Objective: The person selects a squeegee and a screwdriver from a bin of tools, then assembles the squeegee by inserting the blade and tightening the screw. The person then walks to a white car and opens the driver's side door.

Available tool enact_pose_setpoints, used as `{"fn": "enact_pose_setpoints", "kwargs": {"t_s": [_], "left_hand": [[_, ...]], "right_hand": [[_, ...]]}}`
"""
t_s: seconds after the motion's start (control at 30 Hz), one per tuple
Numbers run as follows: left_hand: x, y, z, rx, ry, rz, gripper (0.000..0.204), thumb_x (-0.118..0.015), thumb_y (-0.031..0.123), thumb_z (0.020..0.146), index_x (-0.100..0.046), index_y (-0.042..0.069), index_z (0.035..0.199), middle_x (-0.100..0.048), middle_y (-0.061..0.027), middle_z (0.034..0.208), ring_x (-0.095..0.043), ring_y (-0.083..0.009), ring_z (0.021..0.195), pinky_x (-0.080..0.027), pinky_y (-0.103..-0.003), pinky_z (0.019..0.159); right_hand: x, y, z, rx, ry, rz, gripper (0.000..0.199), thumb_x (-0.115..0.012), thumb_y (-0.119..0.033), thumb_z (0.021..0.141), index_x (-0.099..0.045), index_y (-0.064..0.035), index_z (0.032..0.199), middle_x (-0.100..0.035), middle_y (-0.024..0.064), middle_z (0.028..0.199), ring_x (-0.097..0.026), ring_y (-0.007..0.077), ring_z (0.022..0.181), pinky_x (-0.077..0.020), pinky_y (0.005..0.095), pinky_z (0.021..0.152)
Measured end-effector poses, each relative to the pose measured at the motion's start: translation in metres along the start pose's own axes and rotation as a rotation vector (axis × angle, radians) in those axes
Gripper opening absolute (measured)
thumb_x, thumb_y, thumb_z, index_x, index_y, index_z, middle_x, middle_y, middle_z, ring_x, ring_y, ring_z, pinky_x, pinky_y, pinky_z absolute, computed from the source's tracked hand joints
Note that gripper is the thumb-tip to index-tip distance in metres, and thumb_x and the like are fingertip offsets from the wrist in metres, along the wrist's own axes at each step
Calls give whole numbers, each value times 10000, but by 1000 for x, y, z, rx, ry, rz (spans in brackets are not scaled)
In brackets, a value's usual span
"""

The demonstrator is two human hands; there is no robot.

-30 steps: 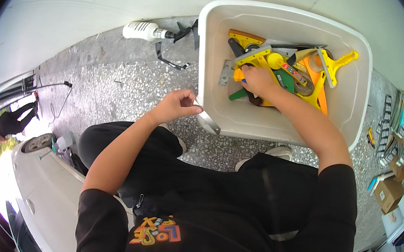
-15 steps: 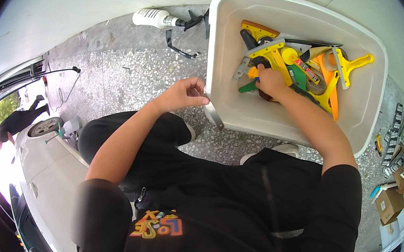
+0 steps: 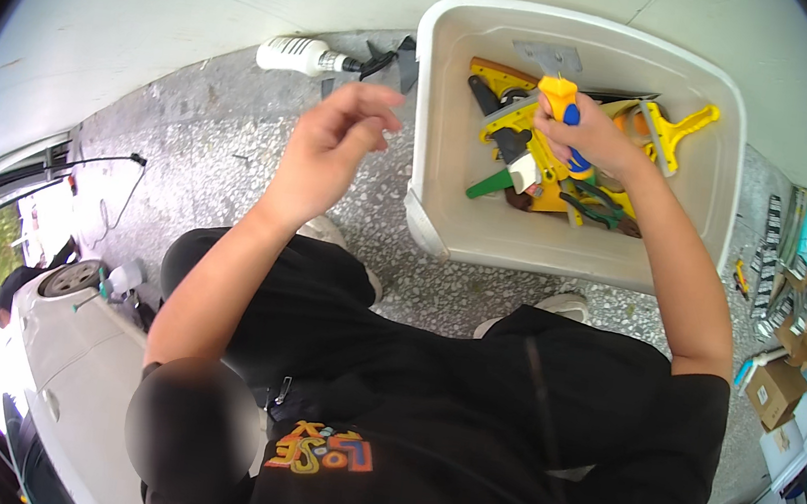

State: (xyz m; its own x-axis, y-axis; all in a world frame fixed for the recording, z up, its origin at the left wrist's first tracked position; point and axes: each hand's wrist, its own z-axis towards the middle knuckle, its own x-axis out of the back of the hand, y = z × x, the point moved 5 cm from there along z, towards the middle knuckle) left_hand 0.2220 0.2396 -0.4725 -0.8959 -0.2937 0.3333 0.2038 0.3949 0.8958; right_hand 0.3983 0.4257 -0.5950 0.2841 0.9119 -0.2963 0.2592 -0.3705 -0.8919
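Scraper (image 3: pixel 558 96) with a yellow and blue handle stood out in the upper middle of the frame, right of centre, gripped over the tools in the bin, its flat metal blade toward the top and its handle running down and to the right.

At the left of the frame a white car (image 3: pixel 92 370) showed one wheel. Toward the upper left, a white spray bottle (image 3: pixel 292 55) lay on its side on the speckled floor (image 3: pixel 223 164).

Below and to the right of the bottle, the left hand (image 3: pixel 329 147) was raised, with nothing to be seen in it. Its forearm slanted up and rightward from the lower left; the fingers were loosely bent and pointed right, toward the bin, and the thumb was apart from the fingertips.

The pale plastic bin (image 3: pixel 535 248) filled the upper middle. Inside it, a pair of green-handled pliers (image 3: pixel 602 212) lay among yellow tools.

The right hand (image 3: pixel 596 140) was closed around the scraper's handle, fingers wrapped over it, the forearm reaching up and leftward from the right. Further right, a yellow squeegee (image 3: pixel 688 134) leaned near the bin's wall, and a cardboard box (image 3: pixel 775 391) sat near the right edge.
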Motion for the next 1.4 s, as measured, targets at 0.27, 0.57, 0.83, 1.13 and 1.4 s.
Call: {"fn": "enact_pose_setpoints", "kwargs": {"t_s": [0.27,0.57,0.83,1.13,1.4], "left_hand": [[-2,26,9,-5,-72,74,395,-450,280,990,-574,31,709,-525,-4,573,-496,-82,530,-411,-238,557],[6,50,-7,-156,-67,-5,179,-410,7,895,-588,-2,902,-600,-41,770,-545,-91,679,-469,-236,639],[12,57,-19,-139,-19,-56,166,-432,20,913,-597,5,907,-609,-31,763,-562,-80,699,-472,-232,657],[8,56,-14,-144,-78,-22,145,-455,33,919,-595,0,930,-620,-42,770,-594,-95,735,-486,-242,683],[-8,66,-3,-433,21,243,204,-578,100,877,-557,4,1055,-614,-130,996,-612,-230,907,-481,-324,787]], "right_hand": [[-7,-12,15,182,427,133,242,-618,-295,881,-503,-82,871,-505,-6,669,-495,83,480,-410,241,466],[54,146,62,-175,746,-626,466,-602,-425,845,-583,-66,1141,-667,147,909,-630,346,876,-498,401,744],[27,127,79,-263,722,-1045,365,-631,-261,818,-535,-84,1123,-645,153,989,-613,343,936,-493,452,757],[45,119,69,-215,802,-985,399,-623,-192,808,-529,-89,1183,-634,150,1054,-620,335,924,-496,415,770],[-48,-94,-1,268,254,-20,205,-584,-69,859,-553,-39,1059,-578,27,900,-502,65,589,-424,214,541]]}}
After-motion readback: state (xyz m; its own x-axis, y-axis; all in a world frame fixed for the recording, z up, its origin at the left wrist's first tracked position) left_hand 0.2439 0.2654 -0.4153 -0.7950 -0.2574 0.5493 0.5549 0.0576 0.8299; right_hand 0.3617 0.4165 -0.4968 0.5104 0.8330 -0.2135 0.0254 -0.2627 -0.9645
